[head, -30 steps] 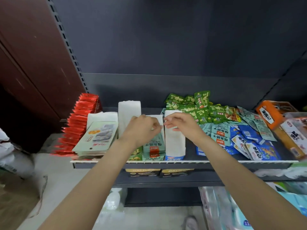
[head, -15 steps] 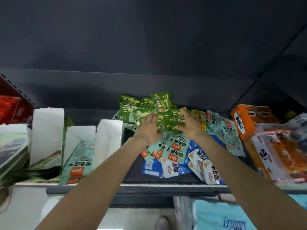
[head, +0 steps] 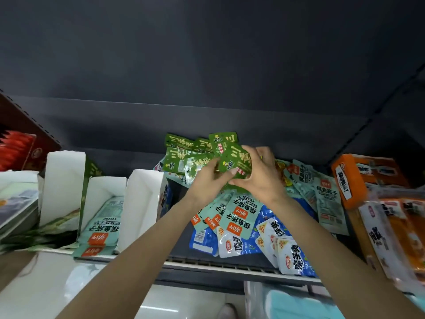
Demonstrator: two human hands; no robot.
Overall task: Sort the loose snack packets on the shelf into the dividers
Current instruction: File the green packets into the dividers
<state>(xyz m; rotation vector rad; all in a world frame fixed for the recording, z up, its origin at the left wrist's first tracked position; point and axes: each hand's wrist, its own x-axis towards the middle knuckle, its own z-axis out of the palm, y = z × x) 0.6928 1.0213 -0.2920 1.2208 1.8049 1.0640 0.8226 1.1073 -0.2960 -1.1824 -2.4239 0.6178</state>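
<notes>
Dark green snack packets point(head: 184, 155) lie heaped at the back of the shelf. My left hand point(head: 208, 180) and my right hand point(head: 257, 173) meet over the heap, both gripping a bunch of green packets point(head: 232, 162). Below my wrists lie pale teal packets point(head: 241, 215), and blue-and-white packets point(head: 232, 245) sit nearer the shelf's front edge. White paper dividers point(head: 142, 203) stand to the left; one slot holds teal packets point(head: 101, 229), another shows green packets point(head: 93, 169) behind.
An orange box point(head: 349, 178) and orange-and-white snack bags point(head: 395, 233) fill the right end. Red packets point(head: 16, 148) stand at the far left. More teal packets point(head: 326, 199) lie right of my hands. The shelf's front rail point(head: 207, 265) runs below.
My hands left the white dividers, moved right to the green heap, and have now closed around a bunch of green packets. The view shifted right and closer.
</notes>
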